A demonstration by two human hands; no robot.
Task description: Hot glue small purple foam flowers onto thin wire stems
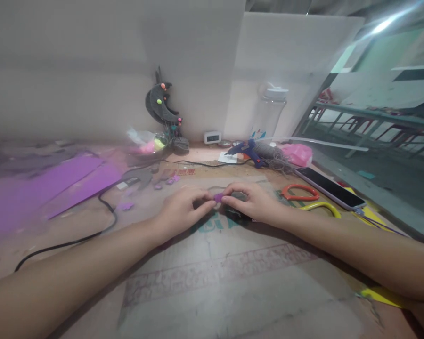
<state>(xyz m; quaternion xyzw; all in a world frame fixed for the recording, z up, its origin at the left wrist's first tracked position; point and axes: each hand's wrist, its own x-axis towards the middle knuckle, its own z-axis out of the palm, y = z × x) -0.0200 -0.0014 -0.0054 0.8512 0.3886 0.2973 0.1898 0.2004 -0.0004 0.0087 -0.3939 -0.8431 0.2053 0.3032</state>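
Between my two hands is a small purple piece (218, 197), pinched from both sides over the middle of the work surface. My left hand (185, 207) grips its left edge with thumb and fingertips. On the other edge, my right hand (249, 201) pinches it the same way. The piece looks thin, like foam or felt; its exact shape is partly hidden by the fingertips. More small purple cut-outs (126, 206) lie to the left of my left hand. Large purple sheets (81, 176) are farther left, blurred.
A blue glue gun (245, 149) lies at the back, near grey yarn (268, 153) and a clear bottle (268, 110). Orange-handled (300, 192) and yellow-handled (321, 207) tools and a phone (330, 188) are on the right. A black cable (108, 205) crosses the left side.
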